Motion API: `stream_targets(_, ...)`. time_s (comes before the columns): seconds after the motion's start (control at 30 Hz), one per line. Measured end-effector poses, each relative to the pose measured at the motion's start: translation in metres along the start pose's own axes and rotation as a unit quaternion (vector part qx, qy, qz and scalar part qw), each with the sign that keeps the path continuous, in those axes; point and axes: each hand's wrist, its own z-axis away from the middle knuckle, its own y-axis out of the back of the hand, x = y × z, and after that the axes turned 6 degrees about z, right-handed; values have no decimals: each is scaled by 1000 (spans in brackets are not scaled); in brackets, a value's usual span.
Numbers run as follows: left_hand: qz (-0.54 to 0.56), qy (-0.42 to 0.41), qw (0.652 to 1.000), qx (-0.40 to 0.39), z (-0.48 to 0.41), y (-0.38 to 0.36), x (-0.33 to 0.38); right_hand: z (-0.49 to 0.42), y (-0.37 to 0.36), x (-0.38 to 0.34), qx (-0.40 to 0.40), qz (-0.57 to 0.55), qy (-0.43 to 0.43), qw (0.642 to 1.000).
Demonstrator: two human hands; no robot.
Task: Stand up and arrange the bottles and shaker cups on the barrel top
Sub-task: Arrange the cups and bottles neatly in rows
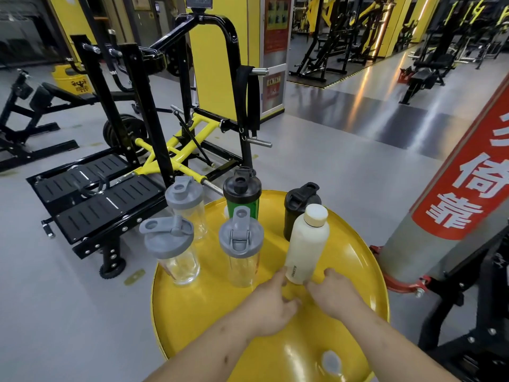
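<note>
A black-and-yellow weight machine (165, 128) stands left; a red-bannered pillar (454, 194) stands right.

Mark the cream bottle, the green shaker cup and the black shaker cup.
cream bottle (307, 244), head view, middle of its body.
green shaker cup (241, 188), head view, black lid.
black shaker cup (292, 216), head view, dark side wall.

On the yellow barrel top (192, 307) in front of me I count six containers. Three are clear shaker cups with grey lids: one far left (190, 213), one near left (176, 255), one in the middle (242, 257). One is a green shaker cup with a black lid (242, 198). One is a black shaker cup (297, 210). One is a cream bottle (307, 244).
</note>
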Motion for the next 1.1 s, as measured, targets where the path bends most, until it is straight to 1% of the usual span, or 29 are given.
stream_targets(0.07, 12, 2, 1000, 3, -7, -1, 13, -5, 4, 3, 17, -38, 23, 999)
stream_targets(0.2, 35, 4, 999, 10, -13, 1, 24, -6, 5, 0, 25, -75, 97, 992)
stream_targets(0.3, 51, 1, 999, 18, -13, 3, 26, -6, 7, -3, 35, -91, 117, 988)
stream_targets(0.73, 43, 4, 999, 29, -14, -2, 24, -8, 15, 0, 20, -80, 124, 989)
stream_targets(0.9, 34, -8, 998, 49, -14, -4, 22, -7, 14, 1, 19, -78, 121, 989)
stream_targets(1.03, 29, -6, 997, 64, -12, -3, 18, -7, 12, 0, -2, -62, 97, 993)
stream_targets(1.1, 15, -10, 998, 67, -7, -1, 13, -8, 10, -1, -7, -49, 71, 996)
